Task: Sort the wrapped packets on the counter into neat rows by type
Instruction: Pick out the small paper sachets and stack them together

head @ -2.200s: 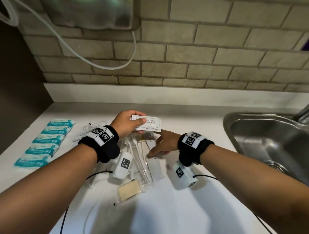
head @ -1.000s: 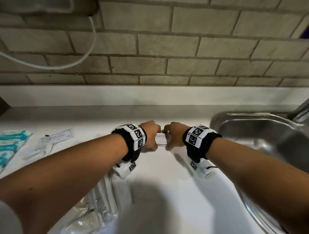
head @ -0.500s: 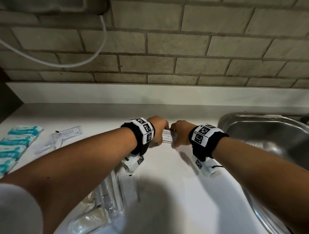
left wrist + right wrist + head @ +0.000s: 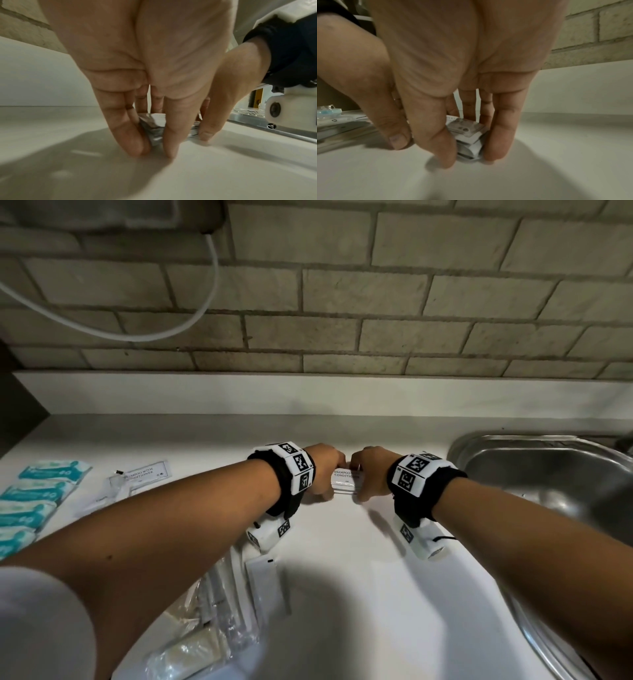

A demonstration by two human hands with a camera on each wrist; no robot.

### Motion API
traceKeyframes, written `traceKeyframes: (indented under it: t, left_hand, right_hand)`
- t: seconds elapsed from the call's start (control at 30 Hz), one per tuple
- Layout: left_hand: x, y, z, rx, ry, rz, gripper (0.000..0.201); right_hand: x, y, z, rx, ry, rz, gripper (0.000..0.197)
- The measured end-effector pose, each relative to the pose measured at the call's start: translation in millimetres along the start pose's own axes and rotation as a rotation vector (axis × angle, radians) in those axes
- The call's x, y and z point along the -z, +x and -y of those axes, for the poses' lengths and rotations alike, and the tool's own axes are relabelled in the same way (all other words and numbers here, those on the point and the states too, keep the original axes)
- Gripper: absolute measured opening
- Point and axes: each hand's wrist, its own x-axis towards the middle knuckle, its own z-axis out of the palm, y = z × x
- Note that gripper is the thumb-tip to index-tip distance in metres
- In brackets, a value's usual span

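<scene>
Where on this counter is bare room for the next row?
Bare white counter lies between the forearms, and along the back toward the white upstand. Crowded: teal packets far left, clear-wrapped packets under the left forearm; the steel sink bounds the right.

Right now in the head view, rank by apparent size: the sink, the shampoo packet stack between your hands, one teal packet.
1. sink
2. teal packet
3. shampoo packet stack, though the hands hide most of it, so its place is unsure.
</scene>
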Motion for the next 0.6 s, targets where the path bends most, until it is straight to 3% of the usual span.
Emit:
traceKeyframes:
  t: [0.17,0.3,0.43,0.53,0.6]
  left_hand:
    - [13,-12,13,-0.021,-0.12,0.016,0.077]
    - [32,-41,29,-0.026,-0.202,-0.042,0.059]
    - [48,-82,56,-0.031,-0.276,-0.182,0.043]
    - [43,-110,82,0.034,-0.296,-0.21,0.039]
    - [34,-123,91,0.076,-0.265,-0.174,0.041]
  right_hand:
    - [4,-3,6,-0.008,-0.083,0.044,0.057]
    - [14,-18,24,-0.029,-0.127,-0.004,0.072]
    - [17,-44,65,0.227,-0.047,-0.05,0.063]
    - [7,-65,101,0.42,0.039,0.084,0.057]
    - [-7,-74,118,0.47,0.011,0.173,0.059]
